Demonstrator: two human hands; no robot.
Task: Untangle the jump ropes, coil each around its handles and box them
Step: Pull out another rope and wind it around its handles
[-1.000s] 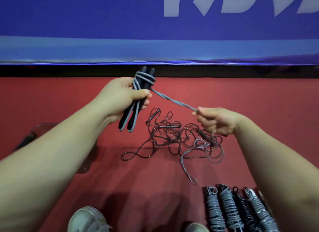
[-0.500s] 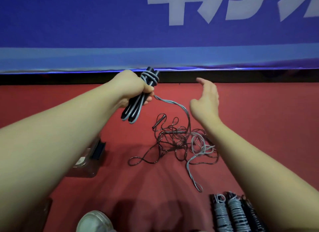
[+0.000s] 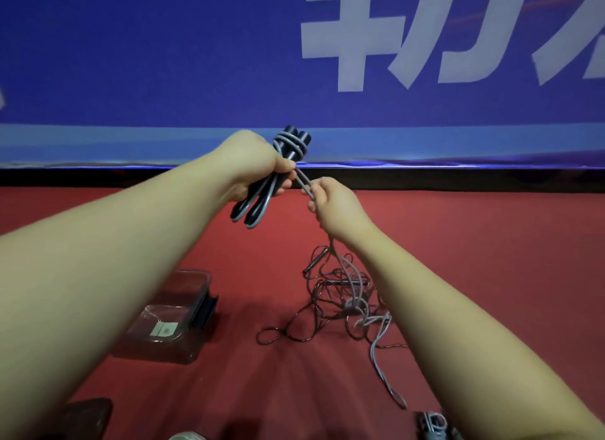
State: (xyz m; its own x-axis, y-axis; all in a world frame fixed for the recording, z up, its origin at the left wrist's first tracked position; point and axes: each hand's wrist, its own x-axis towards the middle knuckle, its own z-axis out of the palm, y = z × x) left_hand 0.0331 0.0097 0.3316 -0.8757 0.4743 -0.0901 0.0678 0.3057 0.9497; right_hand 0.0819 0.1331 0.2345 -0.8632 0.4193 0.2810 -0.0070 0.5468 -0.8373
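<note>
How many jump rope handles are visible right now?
3: two black grey-edged plastic handles together in the left hand; one slim dark handle at the far edge of the rope tangle. More may be hidden.

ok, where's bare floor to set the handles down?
Bare red floor right of the rope tangle, up to the blue banner. Also a strip between the clear box and the tangle. Crowded: the tangle itself and the coiled ropes at bottom right.
</note>
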